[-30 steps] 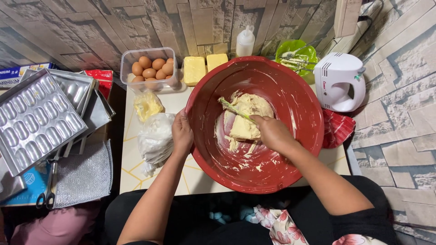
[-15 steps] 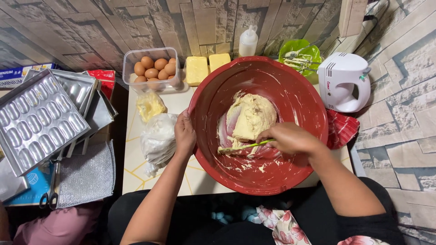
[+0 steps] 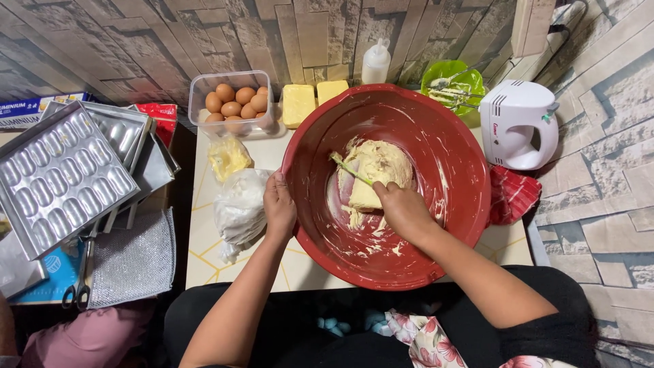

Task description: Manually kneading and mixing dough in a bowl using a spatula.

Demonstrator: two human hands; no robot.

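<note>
Red bowl [image 3: 436, 123] on table; pale dough [image 3: 378, 167] inside; green spatula [image 3: 351, 169] in dough.

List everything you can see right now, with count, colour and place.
bowl: one, red, table centre
dough: one pale lump, inside bowl
spatula: one, green, in dough
eggs: several, brown, clear tub behind
butter blocks: two, yellow, beside tub
squeeze bottle: one, white, by wall
hand mixer: one, white, right
plastic bag: one, white, left of bowl
mould trays: stacked, silver, far left
left hand: on bowl rim
right hand: gripping spatula
</note>
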